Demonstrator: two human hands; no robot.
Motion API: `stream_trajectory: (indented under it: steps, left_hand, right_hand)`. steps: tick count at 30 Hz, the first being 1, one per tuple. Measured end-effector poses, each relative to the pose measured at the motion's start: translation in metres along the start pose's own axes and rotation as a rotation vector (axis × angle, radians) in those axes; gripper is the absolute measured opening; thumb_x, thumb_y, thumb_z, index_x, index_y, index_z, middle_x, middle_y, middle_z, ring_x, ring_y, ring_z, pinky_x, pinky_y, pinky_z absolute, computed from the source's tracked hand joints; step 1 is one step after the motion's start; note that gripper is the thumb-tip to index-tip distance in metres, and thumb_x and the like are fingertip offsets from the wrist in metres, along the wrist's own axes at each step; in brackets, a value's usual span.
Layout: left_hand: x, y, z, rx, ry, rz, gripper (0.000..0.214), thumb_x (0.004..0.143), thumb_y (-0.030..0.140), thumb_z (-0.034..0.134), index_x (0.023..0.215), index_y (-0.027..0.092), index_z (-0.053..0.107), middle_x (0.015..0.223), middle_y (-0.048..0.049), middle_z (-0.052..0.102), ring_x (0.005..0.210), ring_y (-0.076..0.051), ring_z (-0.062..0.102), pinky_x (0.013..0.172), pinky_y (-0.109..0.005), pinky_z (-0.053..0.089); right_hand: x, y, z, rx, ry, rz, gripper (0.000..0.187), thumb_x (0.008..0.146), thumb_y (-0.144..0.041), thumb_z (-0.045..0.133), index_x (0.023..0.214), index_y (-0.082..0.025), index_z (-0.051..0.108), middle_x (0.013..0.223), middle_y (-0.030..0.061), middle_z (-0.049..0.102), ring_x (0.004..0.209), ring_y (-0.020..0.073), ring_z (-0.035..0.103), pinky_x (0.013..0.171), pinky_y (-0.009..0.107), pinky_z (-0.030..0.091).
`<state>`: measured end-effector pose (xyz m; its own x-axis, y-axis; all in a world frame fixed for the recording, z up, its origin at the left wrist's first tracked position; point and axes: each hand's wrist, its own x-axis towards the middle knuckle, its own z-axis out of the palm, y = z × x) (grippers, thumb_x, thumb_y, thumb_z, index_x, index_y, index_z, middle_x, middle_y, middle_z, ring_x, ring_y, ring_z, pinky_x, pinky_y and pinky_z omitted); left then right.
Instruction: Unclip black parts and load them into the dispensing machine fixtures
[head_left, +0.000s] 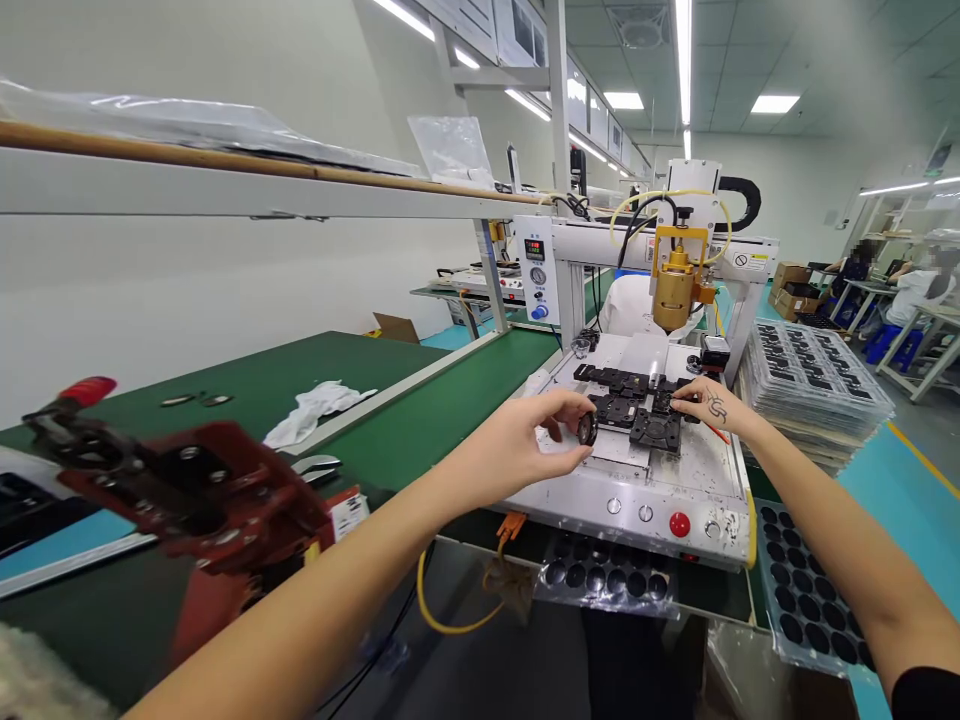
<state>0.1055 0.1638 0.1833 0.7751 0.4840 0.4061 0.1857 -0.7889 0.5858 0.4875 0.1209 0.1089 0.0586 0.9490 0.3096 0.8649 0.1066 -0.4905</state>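
My left hand (551, 440) holds a small round black part (587, 428) between thumb and fingers, its face turned sideways. It hovers at the left side of a black jig (616, 410) made of several blocks on the white machine bed. My right hand (711, 405) has its fingers drawn together at the jig's right side, touching it; what they grip, if anything, is hidden. A square black block with a round recess (655, 430) forms the near part of the jig. Above the jig hangs a gold cylinder head (674, 290) of the benchtop machine.
A control box (535, 270) stands left of the machine. At the front edge sits a red button (679, 524). Stacked clear trays (814, 385) rise on the right; a tray of black discs (806, 590) lies below. A red toggle clamp press (217, 500) occupies the left foreground.
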Motion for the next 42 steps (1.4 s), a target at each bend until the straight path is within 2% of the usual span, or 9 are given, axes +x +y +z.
stream_trajectory:
  steps: [10,17,22,27,30,33,36,38,42]
  left_hand:
    - [-0.055,-0.005,-0.006,0.059,0.056,-0.037,0.032,0.084,0.035,0.072,0.116,0.030,0.074,0.103,-0.0005,0.079,0.083,-0.022,0.071,0.081,-0.035,0.062]
    - [-0.066,0.002,0.017,-0.004,0.092,-0.024,0.035,0.085,0.034,0.073,0.120,0.030,0.070,0.109,-0.0029,0.078,0.091,-0.024,0.073,0.087,-0.039,0.064]
    - [-0.089,-0.001,0.038,-0.031,0.091,-0.012,0.036,0.087,0.030,0.070,0.122,0.031,0.068,0.105,-0.0023,0.076,0.091,-0.024,0.072,0.086,-0.040,0.063]
    - [-0.119,-0.017,0.062,-0.090,0.077,-0.046,0.036,0.088,0.022,0.068,0.123,0.029,0.065,0.106,-0.0023,0.072,0.092,-0.022,0.070,0.084,-0.037,0.060]
    - [-0.122,-0.027,0.096,-0.191,-0.010,-0.068,0.034,0.087,0.021,0.068,0.121,0.027,0.065,0.107,-0.0033,0.071,0.091,-0.022,0.069,0.083,-0.036,0.060]
    - [-0.115,-0.040,0.148,-0.300,-0.198,-0.046,0.033,0.087,0.022,0.071,0.120,0.024,0.065,0.115,-0.0066,0.073,0.104,-0.024,0.071,0.094,-0.039,0.060]
    - [-0.105,-0.057,0.198,-0.331,-0.340,0.012,0.037,0.084,0.023,0.078,0.120,0.024,0.067,0.142,-0.0124,0.071,0.137,-0.030,0.064,0.119,-0.047,0.049]
    - [-0.102,-0.068,0.217,-0.330,-0.381,0.031,0.037,0.081,0.021,0.081,0.115,0.024,0.070,0.155,-0.0143,0.064,0.151,-0.033,0.053,0.130,-0.053,0.036]
    - [-0.109,-0.084,0.220,-0.338,-0.426,0.048,0.038,0.082,0.019,0.079,0.118,0.023,0.071,0.160,-0.0139,0.060,0.158,-0.029,0.046,0.136,-0.052,0.025]
  right_hand:
    - [-0.002,-0.001,0.002,-0.064,0.059,0.017,0.019,0.090,-0.038,0.077,0.091,-0.020,0.083,0.097,0.0100,0.078,0.095,0.0288,0.069,0.083,0.036,0.053]
    - [-0.007,-0.017,0.003,-0.019,0.157,0.058,0.026,0.090,-0.046,0.079,0.089,-0.020,0.082,0.085,0.0088,0.073,0.090,0.0292,0.066,0.083,0.039,0.052]
    - [-0.091,-0.049,0.014,0.006,0.459,0.154,0.046,0.109,-0.051,0.048,0.132,-0.018,0.069,0.102,0.0101,0.069,0.087,0.0260,0.063,0.081,0.040,0.053]
    - [-0.198,-0.074,0.054,-0.036,0.578,0.221,0.031,0.102,-0.051,0.065,0.112,-0.023,0.069,0.094,0.0050,0.063,0.083,0.0246,0.060,0.081,0.040,0.052]
    - [-0.223,-0.076,0.081,-0.127,0.646,0.233,0.029,0.098,-0.052,0.073,0.101,-0.024,0.066,0.099,0.0079,0.064,0.096,0.0300,0.061,0.090,0.047,0.052]
    - [-0.227,-0.078,0.098,-0.145,0.704,0.268,0.026,0.098,-0.049,0.073,0.097,-0.025,0.063,0.100,0.0094,0.064,0.103,0.0330,0.060,0.096,0.052,0.050]
    - [-0.230,-0.088,0.110,-0.086,0.645,0.260,0.019,0.103,-0.043,0.067,0.098,-0.025,0.065,0.098,0.0103,0.066,0.101,0.0324,0.063,0.095,0.051,0.053]
    - [-0.235,-0.096,0.120,-0.023,0.488,0.213,0.017,0.107,-0.037,0.060,0.100,-0.026,0.070,0.094,0.0088,0.071,0.091,0.0289,0.069,0.086,0.044,0.058]
    - [-0.245,-0.103,0.147,0.074,0.173,0.117,0.022,0.109,-0.027,0.056,0.108,-0.028,0.078,0.090,0.0037,0.080,0.077,0.0228,0.076,0.073,0.033,0.063]
